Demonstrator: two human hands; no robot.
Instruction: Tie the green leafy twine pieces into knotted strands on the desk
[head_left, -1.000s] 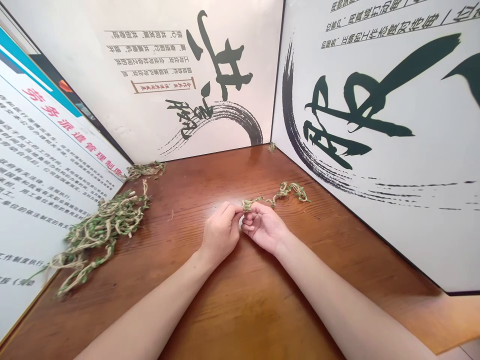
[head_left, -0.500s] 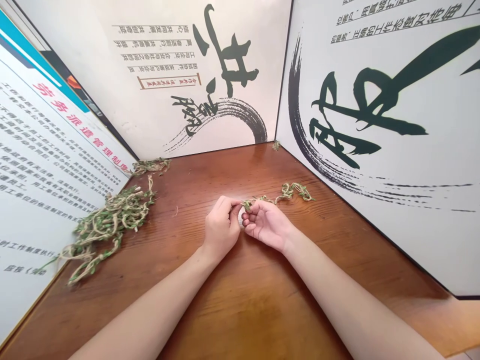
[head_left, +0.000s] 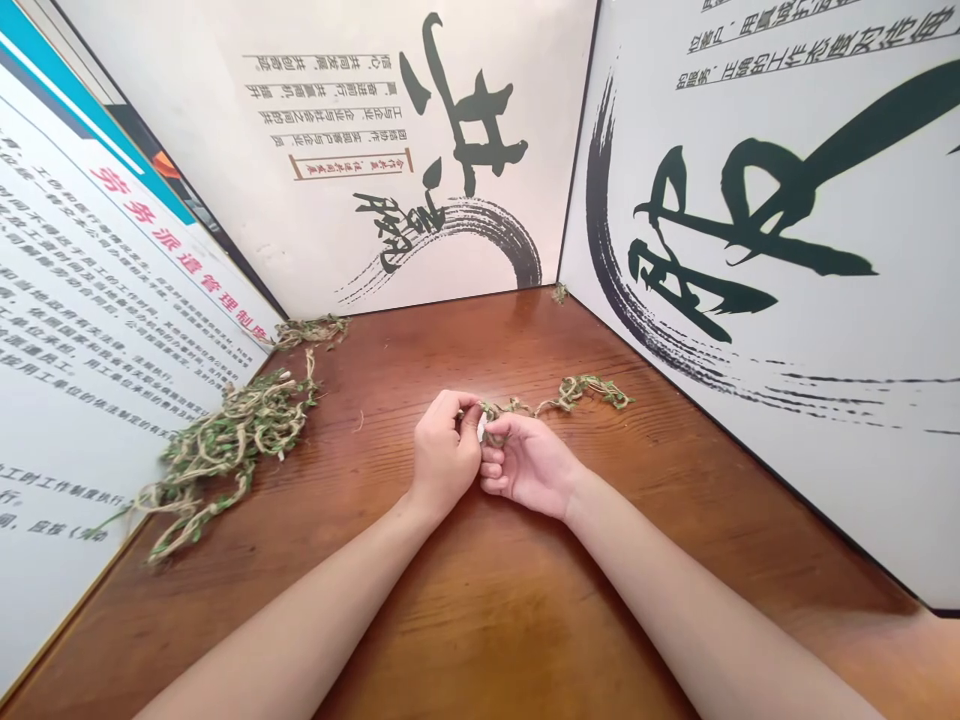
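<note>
- The left hand [head_left: 444, 450] is pinching the near end of the leafy strand [head_left: 574, 390], thumb and forefinger closing with almost no gap; such a fingertip hold is probably suiting something so thin.
- The right hand [head_left: 534, 465] is meeting it from the other side, palm partly turned up and the lower fingers curling loosely. Its thumb is lying close to the strand, but the contact is partly hidden, so whether it is gripping cannot be told.
- A small white piece [head_left: 481, 428] is showing between the two thumbs, seemingly being kept there by the closeness of the fingertips; which hand is bearing it is unclear.
- The strand is trailing beyond the right hand and resting its far, curled end on the wooden table [head_left: 480, 620], which is likely taking its weight and leaving the fingers to steady only the near end.
- The large tangled pile [head_left: 240, 430] is lying to the left, beside the left panel [head_left: 112, 300], apart from the hands and probably out of their way.
- A smaller clump [head_left: 313, 330] is sitting behind the pile, and a little tuft [head_left: 559, 292] is resting at the far corner where two panels are meeting.
</note>
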